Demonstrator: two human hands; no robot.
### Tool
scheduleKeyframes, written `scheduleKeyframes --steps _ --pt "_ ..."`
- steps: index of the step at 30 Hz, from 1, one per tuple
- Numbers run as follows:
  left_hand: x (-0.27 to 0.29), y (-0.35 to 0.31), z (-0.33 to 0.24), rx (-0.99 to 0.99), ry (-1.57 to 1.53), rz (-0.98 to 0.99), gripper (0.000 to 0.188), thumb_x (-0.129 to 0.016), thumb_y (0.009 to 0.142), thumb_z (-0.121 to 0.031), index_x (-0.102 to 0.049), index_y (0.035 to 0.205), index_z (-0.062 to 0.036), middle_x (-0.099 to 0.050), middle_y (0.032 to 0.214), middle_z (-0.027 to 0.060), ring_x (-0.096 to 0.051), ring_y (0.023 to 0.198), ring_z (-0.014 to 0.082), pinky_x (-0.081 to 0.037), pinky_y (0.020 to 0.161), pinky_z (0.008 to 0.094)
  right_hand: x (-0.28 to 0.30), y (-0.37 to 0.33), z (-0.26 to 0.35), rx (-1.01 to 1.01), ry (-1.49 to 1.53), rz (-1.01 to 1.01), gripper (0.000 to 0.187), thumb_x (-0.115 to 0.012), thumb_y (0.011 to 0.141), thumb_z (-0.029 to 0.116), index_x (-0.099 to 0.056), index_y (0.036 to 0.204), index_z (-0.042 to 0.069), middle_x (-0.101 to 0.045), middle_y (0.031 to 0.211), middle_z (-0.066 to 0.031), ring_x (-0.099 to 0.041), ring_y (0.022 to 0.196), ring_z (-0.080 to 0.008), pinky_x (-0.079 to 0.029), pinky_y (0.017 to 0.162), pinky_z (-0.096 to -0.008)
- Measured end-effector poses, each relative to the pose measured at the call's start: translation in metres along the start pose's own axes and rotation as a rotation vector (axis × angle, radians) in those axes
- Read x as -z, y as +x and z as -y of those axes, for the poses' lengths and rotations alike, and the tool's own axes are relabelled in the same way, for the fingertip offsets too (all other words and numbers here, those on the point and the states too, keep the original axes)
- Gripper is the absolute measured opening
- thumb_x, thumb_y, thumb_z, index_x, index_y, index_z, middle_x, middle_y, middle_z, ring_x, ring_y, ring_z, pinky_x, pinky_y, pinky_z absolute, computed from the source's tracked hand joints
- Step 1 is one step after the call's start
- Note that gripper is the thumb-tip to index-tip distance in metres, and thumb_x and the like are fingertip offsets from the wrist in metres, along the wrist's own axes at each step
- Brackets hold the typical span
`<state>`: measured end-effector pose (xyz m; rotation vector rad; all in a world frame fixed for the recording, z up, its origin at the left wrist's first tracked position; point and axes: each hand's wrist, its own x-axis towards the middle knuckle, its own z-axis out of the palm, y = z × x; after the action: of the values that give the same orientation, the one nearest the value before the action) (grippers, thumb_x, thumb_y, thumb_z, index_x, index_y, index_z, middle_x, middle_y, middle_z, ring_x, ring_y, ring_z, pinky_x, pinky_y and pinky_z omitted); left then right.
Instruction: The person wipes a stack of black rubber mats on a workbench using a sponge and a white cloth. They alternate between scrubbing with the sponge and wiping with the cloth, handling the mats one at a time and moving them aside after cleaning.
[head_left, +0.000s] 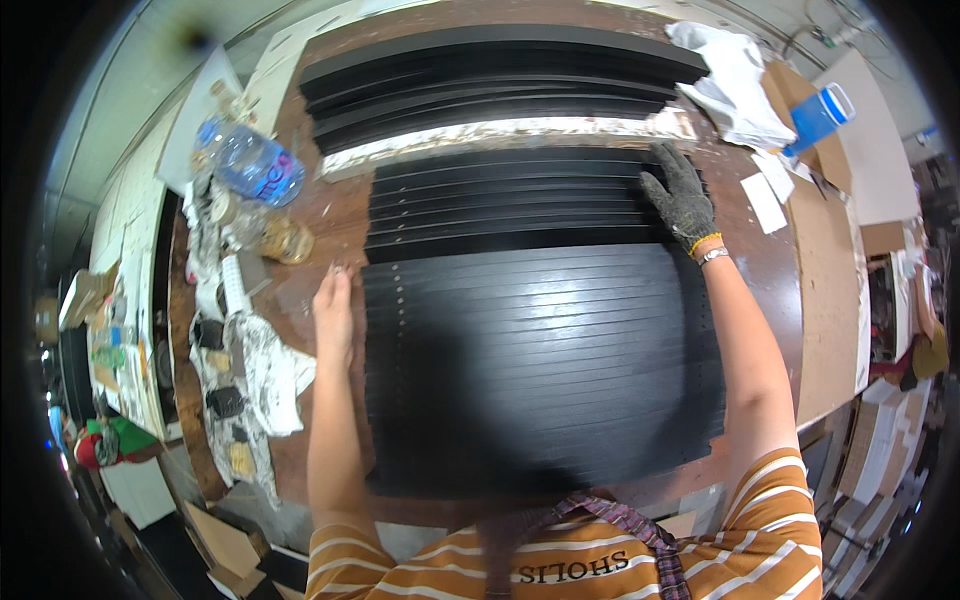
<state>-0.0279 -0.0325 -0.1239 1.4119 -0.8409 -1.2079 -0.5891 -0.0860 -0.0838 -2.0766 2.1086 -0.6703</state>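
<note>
A wide row of black strips (540,350) lies side by side on the brown table in front of me, with small light marks near its left end. Beyond them, more black strips (510,205) stand tilted with gaps between. My right hand (683,200), in a grey knit glove with a yellow cuff, rests on the right end of these tilted strips, thumb apart from the fingers. Bare, my left hand (336,305) is just off the left edge of the flat row. Its fingers are bent together; what they hold, if anything, is too small to make out.
A pale, paint-stained bar (500,135) separates the strips from a further black stack (500,75). A clear bottle (255,165), a jar (270,235) and stained cloths (265,375) lie left. White cloth (735,85), a blue bottle (818,118) and cardboard (825,270) are right.
</note>
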Motion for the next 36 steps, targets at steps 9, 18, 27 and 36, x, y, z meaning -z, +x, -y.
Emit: scheduleKeyframes --steps 9,18,27,36 --pt "-0.091 0.134 -0.038 -0.143 0.748 0.076 0.054 -0.065 0.101 -0.039 -0.065 0.125 0.0089 -0.073 0.118 0.0215 -0.068 0.110 0.0303 -0.048 0.098 0.0356 0.012 0.045 -0.073 -0.523 0.087 0.141 0.077 -0.062 0.095 0.057 -0.055 0.148 0.002 -0.056 0.151 -0.0208 -0.050 0.142 -0.0362 -0.038 0.118 -0.0409" --pt "-0.088 0.133 -0.029 -0.120 0.415 0.177 0.062 -0.080 0.086 -0.007 -0.053 0.139 0.0101 -0.060 0.133 0.0198 -0.059 0.120 0.0257 -0.044 0.107 0.0360 0.005 0.034 -0.112 -0.570 0.824 -0.084 0.073 -0.079 0.087 0.029 -0.053 0.148 -0.002 -0.060 0.145 -0.0188 -0.056 0.132 -0.0252 -0.041 0.113 -0.0330" --pt "-0.086 0.149 -0.023 -0.166 0.567 0.052 0.072 -0.084 0.084 -0.009 -0.048 0.145 0.0051 -0.057 0.135 0.0178 -0.055 0.122 0.0248 -0.042 0.109 0.0346 -0.016 0.056 -0.124 -0.411 0.630 -0.130 0.070 -0.075 0.091 0.036 -0.055 0.147 -0.001 -0.054 0.153 -0.0177 -0.047 0.143 -0.0270 -0.036 0.119 -0.0343" --pt "-0.038 0.085 -0.015 -0.108 0.439 0.074 0.066 -0.060 0.107 -0.035 -0.041 0.154 0.0083 -0.052 0.153 0.0200 -0.050 0.139 0.0241 -0.037 0.116 0.0353 0.010 -0.010 -0.114 -0.525 1.069 -0.067 0.054 -0.048 0.109 0.032 -0.046 0.155 0.003 -0.044 0.162 -0.0112 -0.041 0.149 -0.0205 -0.029 0.124 -0.0336"
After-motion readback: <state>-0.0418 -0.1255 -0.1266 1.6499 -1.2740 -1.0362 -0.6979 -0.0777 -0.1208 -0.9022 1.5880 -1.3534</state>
